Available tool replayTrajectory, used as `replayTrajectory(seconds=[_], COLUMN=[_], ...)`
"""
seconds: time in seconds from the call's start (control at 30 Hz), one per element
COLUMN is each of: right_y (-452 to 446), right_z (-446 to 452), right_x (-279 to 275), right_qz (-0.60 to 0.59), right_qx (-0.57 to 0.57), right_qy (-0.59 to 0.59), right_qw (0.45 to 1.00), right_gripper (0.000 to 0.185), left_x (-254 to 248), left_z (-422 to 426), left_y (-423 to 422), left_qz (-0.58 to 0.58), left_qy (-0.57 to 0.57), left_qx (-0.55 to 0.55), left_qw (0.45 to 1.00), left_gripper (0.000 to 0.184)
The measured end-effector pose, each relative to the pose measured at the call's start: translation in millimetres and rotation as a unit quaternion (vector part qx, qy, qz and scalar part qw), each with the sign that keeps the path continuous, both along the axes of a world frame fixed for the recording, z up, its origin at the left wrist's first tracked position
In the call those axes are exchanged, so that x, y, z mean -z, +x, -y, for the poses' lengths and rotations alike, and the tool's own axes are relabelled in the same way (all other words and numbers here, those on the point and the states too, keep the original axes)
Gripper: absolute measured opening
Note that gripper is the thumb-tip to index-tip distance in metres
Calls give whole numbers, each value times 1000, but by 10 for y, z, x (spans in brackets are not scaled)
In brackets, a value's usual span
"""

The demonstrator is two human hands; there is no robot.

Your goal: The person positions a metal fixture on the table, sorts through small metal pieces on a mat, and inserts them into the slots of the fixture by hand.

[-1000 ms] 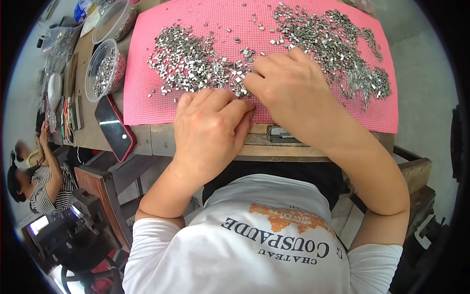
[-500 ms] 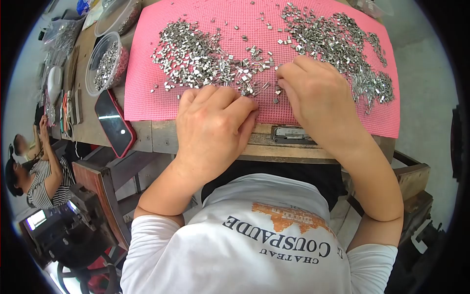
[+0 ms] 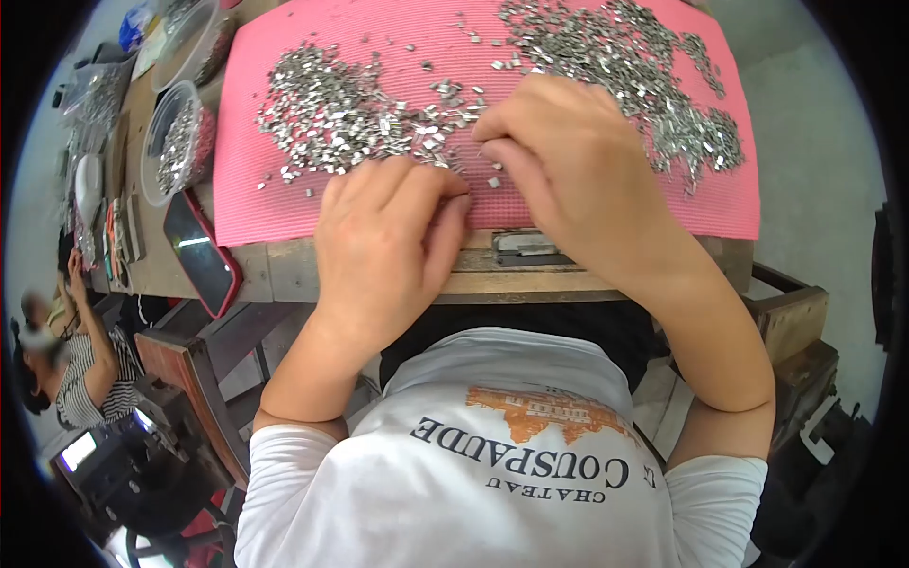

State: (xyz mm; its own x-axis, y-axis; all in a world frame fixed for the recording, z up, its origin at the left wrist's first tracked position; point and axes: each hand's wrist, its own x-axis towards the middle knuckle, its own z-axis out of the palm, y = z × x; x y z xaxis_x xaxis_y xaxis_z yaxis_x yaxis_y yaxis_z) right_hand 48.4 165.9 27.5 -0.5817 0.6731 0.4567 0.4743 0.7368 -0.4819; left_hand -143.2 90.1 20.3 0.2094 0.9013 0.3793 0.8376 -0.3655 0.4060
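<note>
A pink ribbed mat [image 3: 369,204] bears two loose heaps of small silvery metal pieces, some with thin wire legs. My left hand [image 3: 379,237] rests at the near edge of the left heap [image 3: 331,109], fingers curled down and thumb drawn in. Its fingertips are hidden behind the knuckles. Over the gap between the heaps is my right hand [image 3: 568,156], with index finger and thumb pinched together. Whatever lies in that pinch is too small or hidden to see. The right heap [image 3: 625,71] spreads beyond this hand. A few single pieces [image 3: 494,182] lie between my hands.
Clear plastic tubs [image 3: 151,142] of metal pieces stand left of the mat. A red-edged phone [image 3: 204,254] lies at the table's front left. A metal fitting [image 3: 525,248] sits on the wooden table edge. Another person [image 3: 85,364] is far left.
The view has shifted a little, so the table appears further left. My right hand has moved left, toward the left heap and my left hand. Both hands stay curled.
</note>
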Motion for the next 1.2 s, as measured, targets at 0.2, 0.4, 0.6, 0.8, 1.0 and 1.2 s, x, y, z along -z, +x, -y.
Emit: replayTrajectory(seconds=[0.2, 0.4, 0.6, 0.8, 1.0, 1.2], right_y=[631, 797, 813, 773, 755, 738], right_z=[320, 721, 758, 727, 715, 718], right_x=[-196, -23, 41, 75, 60, 28], right_qz=[-62, -49, -37, -42, -9, 19], right_qx=[48, 85, 78, 74, 70, 69], right_qy=[-106, -99, -58, -33, -15, -3], right_qw=[991, 990, 995, 996, 997, 997], right_gripper=[15, 16, 19, 20, 19, 19], left_x=[-22, -17, -1, 34, 6, -45], left_z=[4, 57, 61, 73, 68, 77], left_y=[196, 489, 586, 637, 653, 655], left_qz=[138, 130, 74, 20, -11, 6], left_qy=[-25, -50, -16, 35, 53, 36], left_qx=[88, 141, 133, 113, 114, 106], left_qw=[986, 980, 988, 993, 992, 994], left_gripper=[16, 14, 16, 17, 18, 21])
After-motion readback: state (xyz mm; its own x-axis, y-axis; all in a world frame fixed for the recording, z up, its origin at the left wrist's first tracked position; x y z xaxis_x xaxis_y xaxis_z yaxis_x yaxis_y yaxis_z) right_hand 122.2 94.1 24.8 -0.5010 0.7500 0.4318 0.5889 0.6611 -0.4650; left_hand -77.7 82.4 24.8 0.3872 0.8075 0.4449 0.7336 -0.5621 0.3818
